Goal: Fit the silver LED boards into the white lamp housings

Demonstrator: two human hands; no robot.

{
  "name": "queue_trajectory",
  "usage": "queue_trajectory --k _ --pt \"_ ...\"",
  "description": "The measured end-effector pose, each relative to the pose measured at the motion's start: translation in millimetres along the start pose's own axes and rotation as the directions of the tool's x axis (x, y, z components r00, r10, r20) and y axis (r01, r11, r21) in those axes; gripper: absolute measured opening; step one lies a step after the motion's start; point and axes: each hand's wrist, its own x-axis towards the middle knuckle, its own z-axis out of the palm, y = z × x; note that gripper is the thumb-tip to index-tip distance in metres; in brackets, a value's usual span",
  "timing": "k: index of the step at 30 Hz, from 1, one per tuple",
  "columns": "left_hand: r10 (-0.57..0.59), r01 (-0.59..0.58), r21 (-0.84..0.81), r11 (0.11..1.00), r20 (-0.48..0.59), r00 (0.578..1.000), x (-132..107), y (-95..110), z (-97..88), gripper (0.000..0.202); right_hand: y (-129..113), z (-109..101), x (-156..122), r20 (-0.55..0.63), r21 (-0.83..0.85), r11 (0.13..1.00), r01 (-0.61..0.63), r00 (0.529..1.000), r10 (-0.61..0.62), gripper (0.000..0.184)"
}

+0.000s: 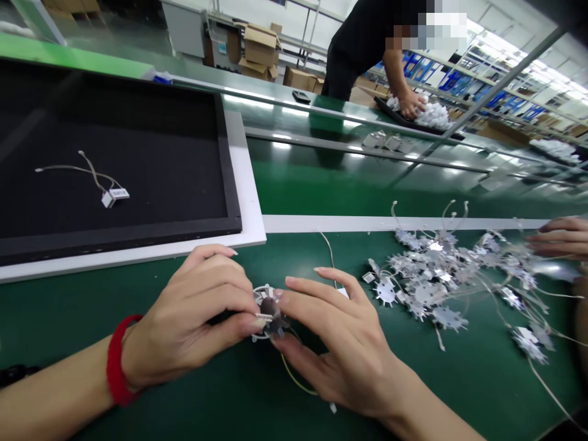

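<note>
Close together over the green bench point(184, 392), both hands work on one small round part point(263, 334) with a pale toothed rim and a dark grey metal piece on it. My left hand point(197, 312), with a red band at its wrist, is closed in a pinch at the part's left side, by a thin white strip with printed marks. Thumb and fingers of my right hand point(340, 334) close on its right side. A thin yellowish wire point(294, 378) runs below the right hand to a small white connector. Fingertips partly hide the part.
To the right lies a heap of silvery star-shaped metal pieces point(422, 282) with wires. A black tray point(165, 153) with a white border holds a small wired piece point(114, 196). Another person's hand point(563, 237) is at the right edge; a person point(362, 46) stands across the bench.
</note>
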Motion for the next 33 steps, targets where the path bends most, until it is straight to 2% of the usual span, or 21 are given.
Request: queue_trajectory --k 7,12,15,19,23,28,33 --pt "-0.114 0.126 -0.191 0.974 0.069 0.991 2 1 3.6 0.038 0 -3 0 0.006 0.057 0.998 -0.016 1.000 0.016 0.013" --pt "-0.190 0.199 -0.218 0.955 0.060 0.980 1 1 3.7 0.033 -1 -5 2 -0.001 0.092 0.995 -0.045 0.999 0.046 0.017" --pt "-0.162 0.165 -0.188 0.968 0.032 0.986 3 1 1.8 0.026 -1 -6 1 -0.007 0.085 0.996 -0.042 0.999 0.043 0.016" --pt "-0.043 0.041 -0.116 0.992 -0.012 0.999 8 2 -2.2 0.009 1 -7 0 0.001 0.067 0.995 -0.076 0.997 0.076 0.016" --pt "0.034 -0.036 -0.048 0.998 -0.025 0.999 5 3 -2.3 0.019 1 -9 -1 0.017 0.079 0.991 -0.105 0.994 0.104 0.020" --pt "0.058 -0.059 0.066 0.996 0.009 0.998 -4 -2 2.9 0.024 2 -12 -1 0.028 0.140 0.978 -0.156 0.988 0.154 0.022" --pt "0.080 -0.080 0.101 0.992 0.001 0.997 -5 -2 2.5 0.021 3 -13 1 0.061 0.182 0.966 -0.182 0.983 0.174 0.023"
